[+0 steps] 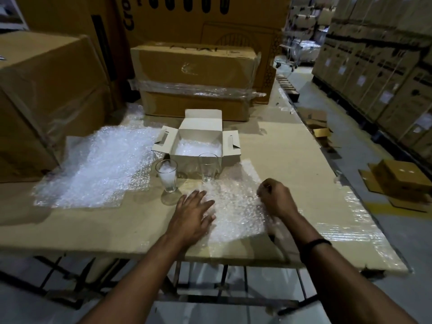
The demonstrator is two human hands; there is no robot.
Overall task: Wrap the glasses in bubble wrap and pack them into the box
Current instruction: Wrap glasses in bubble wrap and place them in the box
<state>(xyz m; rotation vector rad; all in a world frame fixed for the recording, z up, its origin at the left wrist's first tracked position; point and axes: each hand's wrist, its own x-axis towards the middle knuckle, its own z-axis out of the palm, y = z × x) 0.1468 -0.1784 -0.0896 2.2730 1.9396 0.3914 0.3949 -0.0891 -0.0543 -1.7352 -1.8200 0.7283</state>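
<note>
Directly beneath left hand (192,215) lies bubble wrap (236,206).

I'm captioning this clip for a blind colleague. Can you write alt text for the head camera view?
A person's left hand presses flat on a bubble wrap sheet while the right hand grips its right edge. Beyond the hands stand two upright glasses before an open white box lined with bubble wrap.
</note>
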